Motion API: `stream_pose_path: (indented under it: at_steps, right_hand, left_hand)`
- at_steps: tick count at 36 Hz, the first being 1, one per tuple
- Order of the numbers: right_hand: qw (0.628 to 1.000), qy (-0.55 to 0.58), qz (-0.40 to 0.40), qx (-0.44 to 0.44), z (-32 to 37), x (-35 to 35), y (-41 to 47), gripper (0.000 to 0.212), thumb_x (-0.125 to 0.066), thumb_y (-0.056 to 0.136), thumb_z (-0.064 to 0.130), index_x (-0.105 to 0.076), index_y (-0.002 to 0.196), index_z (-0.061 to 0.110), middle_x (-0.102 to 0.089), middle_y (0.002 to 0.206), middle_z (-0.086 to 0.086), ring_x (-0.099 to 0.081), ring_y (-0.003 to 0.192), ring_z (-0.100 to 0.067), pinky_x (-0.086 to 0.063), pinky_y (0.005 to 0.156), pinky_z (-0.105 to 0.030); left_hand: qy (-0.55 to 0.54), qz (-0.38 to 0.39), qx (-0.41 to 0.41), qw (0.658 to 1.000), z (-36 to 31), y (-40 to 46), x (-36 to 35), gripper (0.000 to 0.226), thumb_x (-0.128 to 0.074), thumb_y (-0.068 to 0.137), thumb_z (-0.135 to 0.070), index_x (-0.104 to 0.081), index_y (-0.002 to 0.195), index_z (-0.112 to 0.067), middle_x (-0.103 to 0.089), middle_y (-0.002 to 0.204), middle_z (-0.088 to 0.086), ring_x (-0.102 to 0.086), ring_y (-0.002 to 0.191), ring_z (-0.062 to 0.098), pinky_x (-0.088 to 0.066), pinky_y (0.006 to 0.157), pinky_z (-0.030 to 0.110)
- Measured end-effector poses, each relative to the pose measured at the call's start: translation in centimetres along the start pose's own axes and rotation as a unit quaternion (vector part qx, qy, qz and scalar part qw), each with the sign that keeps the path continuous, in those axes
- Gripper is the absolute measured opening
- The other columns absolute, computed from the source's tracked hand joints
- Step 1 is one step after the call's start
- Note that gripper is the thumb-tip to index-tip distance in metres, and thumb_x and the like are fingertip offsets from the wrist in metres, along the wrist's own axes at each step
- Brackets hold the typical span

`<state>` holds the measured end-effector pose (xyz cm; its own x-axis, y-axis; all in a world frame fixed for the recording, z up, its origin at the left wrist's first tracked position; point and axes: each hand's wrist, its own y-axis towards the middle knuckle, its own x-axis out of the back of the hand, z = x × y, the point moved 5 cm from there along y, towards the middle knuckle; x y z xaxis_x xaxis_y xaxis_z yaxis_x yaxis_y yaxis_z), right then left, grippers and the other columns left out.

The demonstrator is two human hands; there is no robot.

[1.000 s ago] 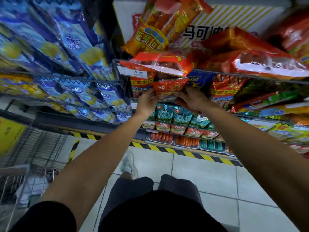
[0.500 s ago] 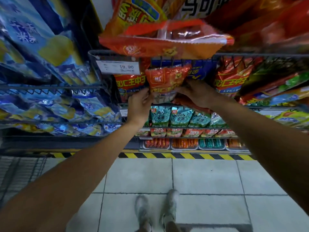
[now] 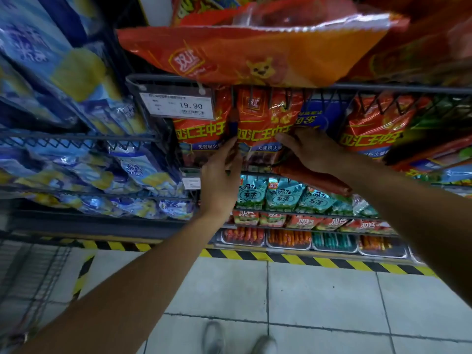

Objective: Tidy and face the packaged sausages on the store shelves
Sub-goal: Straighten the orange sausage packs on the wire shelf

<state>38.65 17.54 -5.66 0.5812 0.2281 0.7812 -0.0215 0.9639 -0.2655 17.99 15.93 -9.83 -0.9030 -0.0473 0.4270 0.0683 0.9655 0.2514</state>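
Two hands are raised to the middle wire shelf [image 3: 383, 88], and we record both on one red sausage pack [image 3: 263, 129] that stands upright behind the shelf's front rail. Our left hand [image 3: 219, 180] has its fingers curled against the pack's lower left edge, the thumb side toward the pack, so it grips that edge. Our right hand [image 3: 310, 149] lies flatter, its fingers laid over the pack's lower right corner; whether the thumb closes behind we cannot tell. Beneath the right wrist one long dark-red sausage stick [image 3: 314, 178] lies slanted, touching the underside of the hand.

We count three red packs of the same print along this shelf: one at the left [image 3: 199, 134] behind the price tag [image 3: 178, 105] reading 19.90, the held one just beside it, and a third [image 3: 370, 126] well to the right. Between the second and third sits one blue pack [image 3: 316, 118]. One large orange bag [image 3: 255, 54] overhangs from the shelf above.

Below, we count one row of teal pouches [image 3: 281, 195], at least four, then one row of small red and green packs [image 3: 306, 222], then four trays [image 3: 288, 238] of loose sausages at the bottom. Blue and yellow bags [image 3: 76, 80] fill the rack to the left. Two shoes [image 3: 214, 338] stand on the tiled floor [image 3: 319, 297], in front of a yellow and black striped line [image 3: 281, 258].
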Motion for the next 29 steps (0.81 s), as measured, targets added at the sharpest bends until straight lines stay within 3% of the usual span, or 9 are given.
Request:
stream_pose_path:
  at_steps: [2,6,11,15,22,29]
  right_hand:
    - [1.0,0.0,0.012,0.009,0.1,0.1,-0.1,0.047,-0.038,0.108,0.048,-0.061,0.12,0.009,-0.065,0.107,-0.015,-0.062,0.098,-0.033,-0.046,0.091,-0.041]
    - [1.0,0.004,-0.013,0.024,0.2,-0.3,-0.3,0.036,-0.039,0.11,0.042,-0.046,0.08,0.023,-0.048,0.072,-0.002,-0.049,0.065,-0.017,-0.036,0.067,-0.032]
    - [0.999,0.031,-0.009,0.016,0.6,-0.9,0.0,0.041,-0.033,0.112,0.039,-0.04,0.076,0.021,-0.044,0.07,-0.005,-0.047,0.065,-0.02,-0.037,0.076,-0.037]
    - [0.999,0.04,-0.007,0.018,1.0,-0.9,0.0,0.045,-0.03,0.112,0.038,-0.042,0.073,0.018,-0.042,0.067,-0.006,-0.045,0.062,-0.021,-0.035,0.074,-0.036]
    - [0.998,0.051,-0.022,0.031,0.8,-1.1,-0.6,0.045,-0.033,0.111,0.042,-0.042,0.073,0.019,-0.04,0.066,-0.004,-0.043,0.061,-0.021,-0.037,0.063,-0.033]
    - [0.999,0.03,0.003,0.032,1.0,-1.1,0.4,0.048,-0.028,0.112,0.04,-0.04,0.072,0.016,-0.039,0.065,-0.007,-0.044,0.064,-0.03,-0.039,0.067,-0.04]
  left_hand:
    - [0.049,0.002,-0.08,0.996,-0.2,-1.3,0.0,0.045,-0.058,0.107,-0.014,-0.051,0.152,-0.016,-0.052,0.154,0.0,-0.046,0.142,0.007,-0.039,0.118,0.025]
    - [0.191,-0.028,-0.22,0.956,-0.1,-2.4,0.8,0.058,-0.062,0.101,-0.01,-0.044,0.156,-0.014,-0.032,0.167,0.006,-0.023,0.156,0.029,-0.022,0.128,0.038]
    - [0.307,0.007,-0.203,0.93,2.4,-2.0,2.0,0.066,-0.053,0.107,-0.021,-0.022,0.165,-0.011,-0.009,0.174,0.014,-0.001,0.161,0.036,-0.017,0.127,0.057]
    - [0.379,0.032,-0.202,0.903,3.5,-1.3,1.6,0.066,-0.044,0.109,-0.032,-0.015,0.167,-0.018,-0.001,0.174,0.014,0.006,0.16,0.038,-0.012,0.127,0.059]
    - [0.383,0.015,-0.227,0.895,3.3,-1.1,2.4,0.071,-0.049,0.106,-0.029,-0.015,0.167,-0.016,-0.007,0.175,0.007,0.002,0.16,0.037,-0.004,0.129,0.058]
    - [0.44,0.017,-0.222,0.87,3.4,0.7,3.0,0.069,-0.04,0.112,-0.036,-0.004,0.167,-0.015,-0.002,0.175,0.006,0.002,0.16,0.037,-0.008,0.128,0.059]
